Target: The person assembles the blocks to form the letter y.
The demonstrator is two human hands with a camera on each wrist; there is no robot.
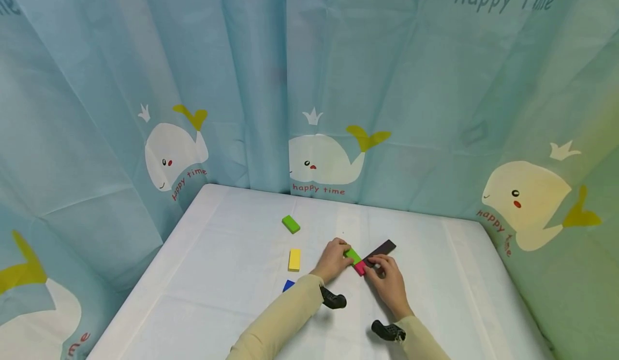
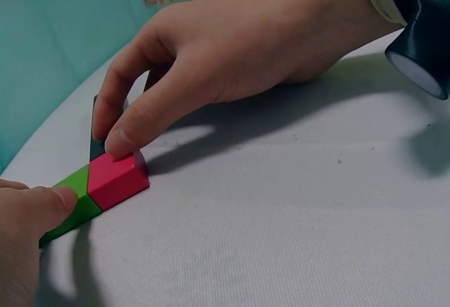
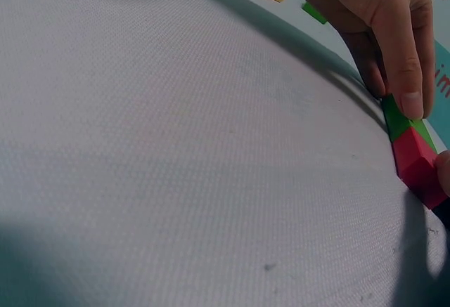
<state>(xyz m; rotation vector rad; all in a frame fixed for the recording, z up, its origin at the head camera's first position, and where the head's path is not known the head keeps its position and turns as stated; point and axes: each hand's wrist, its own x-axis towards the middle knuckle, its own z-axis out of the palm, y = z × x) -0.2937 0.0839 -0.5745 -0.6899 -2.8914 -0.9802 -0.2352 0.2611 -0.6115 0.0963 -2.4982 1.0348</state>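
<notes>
On the white table, a green block (image 1: 353, 255) and a pink block (image 1: 359, 267) lie end to end in one line. A black bar (image 1: 382, 250) meets them at an angle and runs to the far right. My left hand (image 1: 333, 260) pinches the green block, its thumb (image 2: 63, 198) along the near side. With its thumb on the pink block's edge and a fingertip beside the black bar, my right hand (image 1: 388, 282) pinches at the corner where the pieces meet. In the right wrist view, only that thumb shows at the pink block (image 3: 416, 163).
Left of my hands lie another green block (image 1: 291, 224), a yellow block (image 1: 294, 260) and a blue block (image 1: 288, 285) partly hidden by my left sleeve. A blue curtain (image 1: 251, 80) with whale prints stands behind the table (image 1: 208, 274).
</notes>
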